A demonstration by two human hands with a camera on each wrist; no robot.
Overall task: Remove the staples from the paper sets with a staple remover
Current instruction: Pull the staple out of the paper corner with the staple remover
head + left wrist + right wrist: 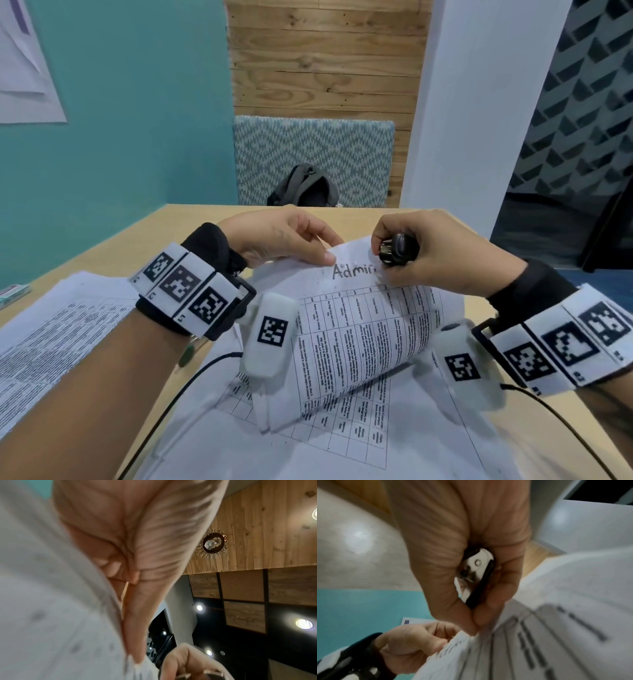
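A stapled paper set printed with tables and headed "Admin" is lifted off the table, curling upward. My left hand pinches its top edge left of the heading, thumb on the front. In the left wrist view that hand lies against the blurred sheet. My right hand grips a black and chrome staple remover at the set's top right corner and also pinches the paper there. The right wrist view shows the remover tucked in the palm, with the paper below it. No staple can be made out.
More printed sheets lie flat on the wooden table under the lifted set, and another pile sits at the left. A small packet lies at the left edge. A chair with a dark backpack stands beyond the table.
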